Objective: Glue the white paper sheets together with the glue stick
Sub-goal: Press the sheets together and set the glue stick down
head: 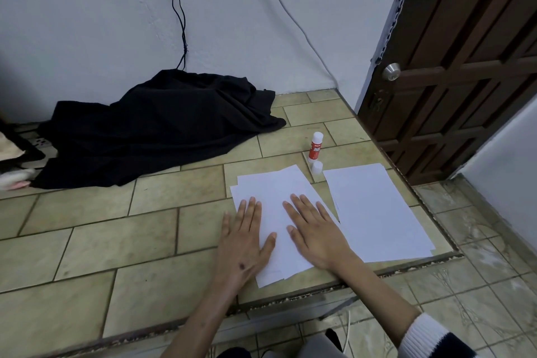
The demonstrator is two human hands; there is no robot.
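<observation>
A loose stack of white paper sheets (273,192) lies on the tiled ledge, edges fanned out of line. My left hand (247,235) lies flat on its left part, fingers straight. My right hand (313,229) presses flat on its right part, fingers spread. A second pile of white sheets (377,212) rests to the right, apart from both hands. Behind the papers the red and white glue stick (315,145) stands upright, and its white cap (317,168) stands on the tiles just in front of it.
A black cloth (162,125) is heaped at the back left against the wall, with cables hanging above it. The ledge's front edge (290,299) drops to a lower tiled floor. A dark wooden door (453,67) stands at the right.
</observation>
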